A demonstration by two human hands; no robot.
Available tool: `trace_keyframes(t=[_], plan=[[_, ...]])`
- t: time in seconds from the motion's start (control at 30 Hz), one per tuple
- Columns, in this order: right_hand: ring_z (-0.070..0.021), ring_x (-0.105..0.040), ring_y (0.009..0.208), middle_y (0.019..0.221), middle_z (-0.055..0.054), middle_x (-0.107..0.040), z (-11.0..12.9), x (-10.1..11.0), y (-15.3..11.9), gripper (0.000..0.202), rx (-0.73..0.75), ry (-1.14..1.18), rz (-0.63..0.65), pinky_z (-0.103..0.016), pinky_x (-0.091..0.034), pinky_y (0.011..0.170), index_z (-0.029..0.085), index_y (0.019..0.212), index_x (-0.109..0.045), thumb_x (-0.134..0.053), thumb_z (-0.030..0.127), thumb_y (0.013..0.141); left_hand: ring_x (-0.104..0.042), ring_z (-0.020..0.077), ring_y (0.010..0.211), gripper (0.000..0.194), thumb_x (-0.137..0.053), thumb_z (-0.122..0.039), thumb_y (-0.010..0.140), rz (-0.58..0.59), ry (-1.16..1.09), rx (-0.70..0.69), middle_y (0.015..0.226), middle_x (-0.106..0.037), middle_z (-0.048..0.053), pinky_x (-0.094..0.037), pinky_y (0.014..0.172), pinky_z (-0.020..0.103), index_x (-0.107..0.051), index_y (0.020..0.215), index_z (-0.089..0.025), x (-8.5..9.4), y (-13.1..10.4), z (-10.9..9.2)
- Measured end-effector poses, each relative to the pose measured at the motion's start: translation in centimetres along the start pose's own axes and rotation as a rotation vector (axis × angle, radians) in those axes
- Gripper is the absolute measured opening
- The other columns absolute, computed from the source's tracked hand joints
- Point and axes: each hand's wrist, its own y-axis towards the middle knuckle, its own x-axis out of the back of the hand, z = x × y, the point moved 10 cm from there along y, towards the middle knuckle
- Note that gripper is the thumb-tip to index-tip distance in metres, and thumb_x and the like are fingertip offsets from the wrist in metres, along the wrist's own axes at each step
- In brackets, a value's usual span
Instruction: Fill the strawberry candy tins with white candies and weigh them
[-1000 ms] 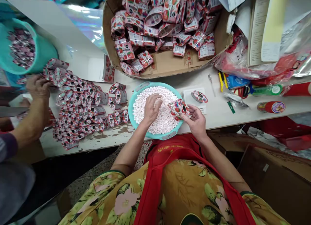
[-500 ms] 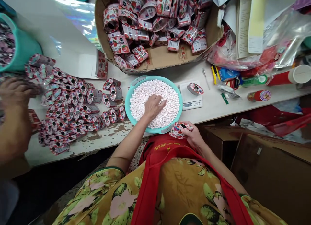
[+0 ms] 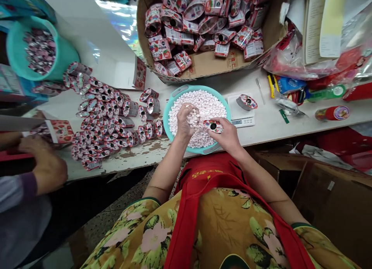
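Observation:
A turquoise basin [image 3: 167, 118] full of small pale pink candies [image 3: 207, 102] stands at the table's front edge. Over its left half, my left hand [image 3: 186, 119] is cupped round a heap of candies. My right hand [image 3: 228, 135] grips a small strawberry-printed pack [image 3: 213, 126] above the basin's right side, its dark round hole facing up. The two hands are a little apart. Just right of the basin, another pack [image 3: 247, 102] lies on a white scale [image 3: 242, 122].
Many packs [image 3: 107, 114] stand in rows on the left. A cardboard box [image 3: 209, 63] of packs is behind the basin. At far left are a turquoise bucket [image 3: 66, 52] and another person's hand [image 3: 48, 160]. Tape, bags and papers lie on the right.
My left hand has lifted from the candies with a handful. My right hand has brought its pack from the basin's front rim to over the candies. The view has shifted left.

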Motion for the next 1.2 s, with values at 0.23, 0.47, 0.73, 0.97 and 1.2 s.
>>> trace_keyframes(t=[0.23, 0.47, 0.73, 0.97, 1.2], plan=[[-0.0295, -0.065, 0.102, 0.108, -0.01, -0.071, 1.5, -3.4, 1.9, 0.032, -0.021, -0.292, 0.091, -0.039, -0.052, 0.086, 0.019, 0.108, -0.068, -0.067, 0.025, 0.076, -0.054, 0.0096, 0.055, 0.036, -0.074, -0.047, 0.079, -0.001, -0.053, -0.146, 0.066, -0.054, -0.003, -0.045, 0.052, 0.023, -0.05, 0.074, -0.021, -2.4, -1.2, -1.7], [-0.03, -0.066, 0.105, 0.114, -0.01, -0.071, 2.1, -2.9, 2.2, 0.037, 0.001, -0.277, 0.078, -0.042, -0.052, 0.091, 0.019, 0.112, -0.067, -0.068, 0.023, 0.076, -0.052, 0.0078, 0.053, 0.043, -0.073, -0.048, 0.085, -0.157, 0.008, -0.169, 0.06, -0.049, -0.005, -0.043, 0.053, 0.022, -0.045, 0.068, -0.02, -1.6, -0.4, -2.0], [-0.0294, -0.066, 0.101, 0.107, -0.009, -0.072, 2.3, -2.4, 3.3, 0.03, 0.002, -0.29, 0.056, -0.04, -0.053, 0.084, 0.021, 0.105, -0.067, -0.071, 0.031, 0.076, -0.051, 0.0082, 0.051, 0.044, -0.071, -0.05, 0.087, -0.117, 0.016, -0.162, 0.057, -0.046, -0.006, -0.043, 0.054, 0.023, -0.046, 0.067, -0.02, -2.8, 0.5, -2.3], [-0.0293, -0.066, 0.102, 0.11, -0.01, -0.071, 3.0, -3.4, 3.1, 0.033, 0.003, -0.334, 0.127, -0.04, -0.051, 0.086, 0.019, 0.11, -0.067, -0.068, 0.028, 0.079, -0.05, 0.0072, 0.051, 0.045, -0.074, -0.051, 0.084, -0.157, 0.045, -0.218, 0.059, -0.05, -0.006, -0.044, 0.055, 0.023, -0.048, 0.067, -0.02, -1.3, 0.3, -3.0], [-0.0283, -0.065, 0.098, 0.106, -0.009, -0.071, 3.3, -4.4, 3.0, 0.032, 0.0, -0.313, 0.181, -0.038, -0.05, 0.082, 0.02, 0.109, -0.067, -0.068, 0.028, 0.078, -0.05, 0.0076, 0.052, 0.04, -0.077, -0.049, 0.083, -0.137, 0.119, -0.245, 0.058, -0.051, -0.006, -0.044, 0.055, 0.023, -0.052, 0.071, -0.02, -0.7, -0.8, -3.9]])
